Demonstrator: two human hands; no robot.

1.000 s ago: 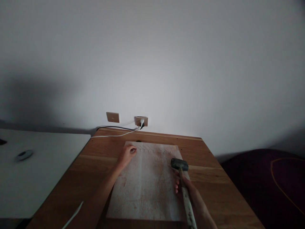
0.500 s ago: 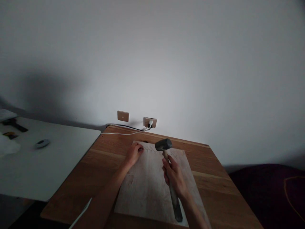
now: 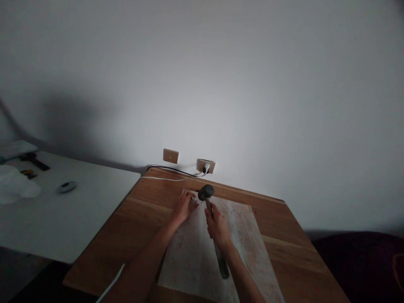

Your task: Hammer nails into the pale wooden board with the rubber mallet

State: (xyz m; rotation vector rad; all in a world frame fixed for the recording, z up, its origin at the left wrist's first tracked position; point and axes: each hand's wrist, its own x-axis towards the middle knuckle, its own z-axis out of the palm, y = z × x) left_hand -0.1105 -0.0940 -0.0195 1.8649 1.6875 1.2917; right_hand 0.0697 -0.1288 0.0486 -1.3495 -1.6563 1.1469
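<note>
A pale wooden board (image 3: pixel 192 261) lies on the brown wooden table, with a row of small nails (image 3: pixel 233 209) standing along its far edge. My right hand (image 3: pixel 218 227) is closed around the handle of a mallet (image 3: pixel 206 192). The mallet's dark head is over the board's far edge, just right of my left hand (image 3: pixel 184 208). That left hand rests at the far left corner of the board, fingers bent and drawn together. Whatever is between its fingertips is too small and dim to make out.
Behind the wooden table (image 3: pixel 284 248) rises a white wall with a socket (image 3: pixel 202 165) and plugged-in cables (image 3: pixel 170 169). On the left, a white table (image 3: pixel 94 185) holds a computer mouse (image 3: pixel 67 187), a dark tool (image 3: pixel 37 161) and a white plastic bag (image 3: pixel 15 185).
The mallet has moved left over the board, closer to my left hand. My left hand stays by the far left corner, its fingers slightly shifted. The view has turned a little left.
</note>
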